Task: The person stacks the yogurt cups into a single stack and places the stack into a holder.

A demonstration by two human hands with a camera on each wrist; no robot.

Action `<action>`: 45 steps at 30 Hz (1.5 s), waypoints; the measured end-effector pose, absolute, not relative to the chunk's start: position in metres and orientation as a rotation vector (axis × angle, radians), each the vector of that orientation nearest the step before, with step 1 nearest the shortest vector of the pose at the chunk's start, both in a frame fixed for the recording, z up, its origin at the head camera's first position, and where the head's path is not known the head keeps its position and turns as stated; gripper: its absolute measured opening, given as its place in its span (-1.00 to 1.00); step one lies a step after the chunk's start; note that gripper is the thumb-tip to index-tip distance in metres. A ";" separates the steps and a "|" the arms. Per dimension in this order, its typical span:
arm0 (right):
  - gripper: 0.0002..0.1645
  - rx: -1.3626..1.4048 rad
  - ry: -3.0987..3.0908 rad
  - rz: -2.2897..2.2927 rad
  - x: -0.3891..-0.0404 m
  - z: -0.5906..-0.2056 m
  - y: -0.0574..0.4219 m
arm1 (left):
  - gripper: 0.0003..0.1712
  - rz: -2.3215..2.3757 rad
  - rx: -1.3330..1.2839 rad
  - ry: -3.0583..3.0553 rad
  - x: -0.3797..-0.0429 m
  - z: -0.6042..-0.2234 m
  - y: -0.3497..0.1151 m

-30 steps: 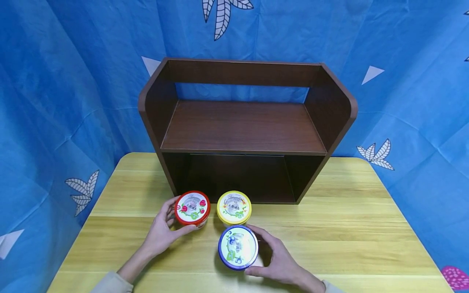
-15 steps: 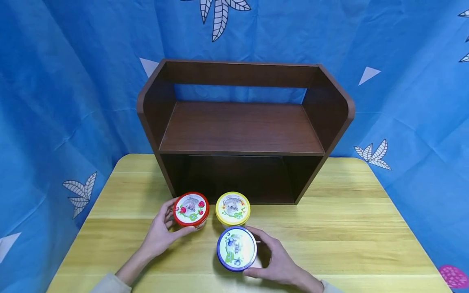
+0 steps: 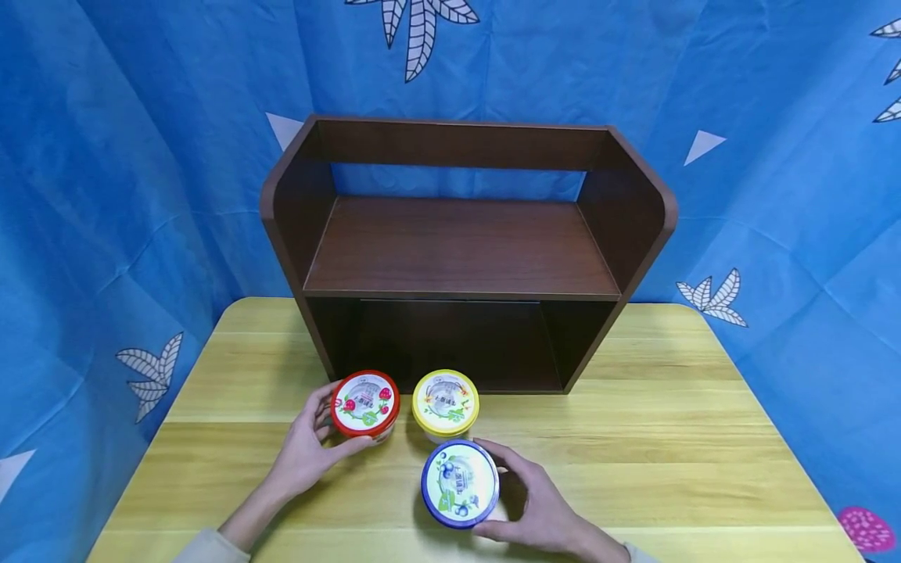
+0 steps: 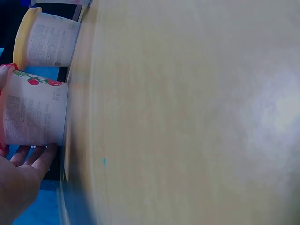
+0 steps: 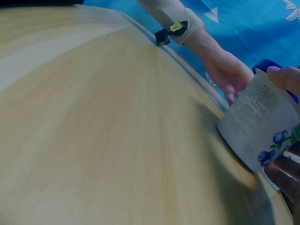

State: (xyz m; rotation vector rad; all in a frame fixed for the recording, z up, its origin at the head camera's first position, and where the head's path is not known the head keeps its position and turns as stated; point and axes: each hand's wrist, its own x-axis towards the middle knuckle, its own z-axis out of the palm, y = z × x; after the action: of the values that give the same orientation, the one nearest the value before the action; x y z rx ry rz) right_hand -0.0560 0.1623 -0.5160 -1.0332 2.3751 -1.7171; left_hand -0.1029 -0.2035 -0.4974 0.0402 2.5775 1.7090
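Note:
My left hand (image 3: 310,446) holds a red-lidded tub (image 3: 364,403) with strawberries on it, fingers at its far left side and thumb along its near side. In the left wrist view this tub (image 4: 35,110) stands upright on the table. Just right of it, a yellow-lidded tub (image 3: 445,403) is untouched by either hand. My right hand (image 3: 538,500) grips a blue-lidded tub (image 3: 461,484) with blueberries on it, from the right, between thumb and fingers. The right wrist view shows its white side (image 5: 255,122); whether its base touches the table I cannot tell.
A dark brown two-tier shelf (image 3: 461,246) stands at the back of the wooden table (image 3: 676,446), just behind the red and yellow tubs. Its lower compartment opens toward me. A blue patterned cloth (image 3: 141,156) hangs behind and on both sides.
The blue-lidded tub has shifted slightly right and toward me with my right hand, away from the yellow-lidded tub. My left hand and the red-lidded tub stay put. The head view drifts slightly.

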 end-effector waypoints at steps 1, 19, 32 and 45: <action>0.20 -1.034 2.380 -1.715 -0.055 -0.516 0.164 | 0.14 1.712 0.043 2.578 -0.103 -0.498 -0.204; 0.17 -0.967 2.375 -1.743 -0.042 -0.494 0.189 | 0.15 1.702 0.021 2.575 -0.102 -0.495 -0.203; 0.17 -1.058 2.314 -1.812 -0.045 -0.470 0.184 | 0.15 1.686 0.024 2.596 -0.102 -0.496 -0.204; 0.15 -1.058 2.287 -1.873 -0.060 -0.454 0.170 | 0.16 1.689 0.029 2.604 -0.102 -0.496 -0.203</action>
State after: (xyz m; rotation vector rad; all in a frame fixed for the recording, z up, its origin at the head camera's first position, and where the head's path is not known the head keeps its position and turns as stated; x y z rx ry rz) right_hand -0.0596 0.1696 -0.4544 -1.0577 2.2868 -1.8733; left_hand -0.1018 -0.2033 -0.4957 0.0295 2.6037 1.6893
